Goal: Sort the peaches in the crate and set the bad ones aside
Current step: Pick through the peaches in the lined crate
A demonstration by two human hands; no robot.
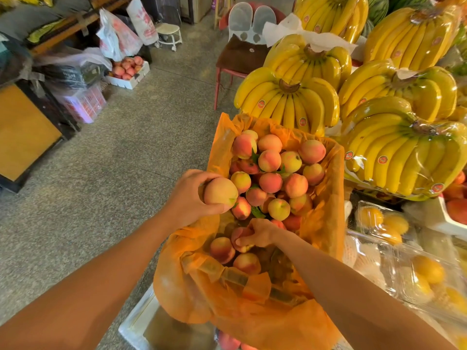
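A crate lined with orange paper (326, 215) holds several peaches (270, 181), piled mostly at its far end. My left hand (188, 198) grips a pale orange peach (220, 191) above the crate's left edge. My right hand (260, 234) reaches down inside the crate and pinches a red peach (238, 236) near the middle. Two more peaches (222, 249) lie just left of and below that hand.
Wrapped banana bunches (288, 102) stack close behind and to the right of the crate. Clear boxes of yellow fruit (427, 270) sit at right. A white foam box (136, 322) lies below the crate. Across the floor stands another box of peaches (127, 68); a red chair (235, 59) is behind.
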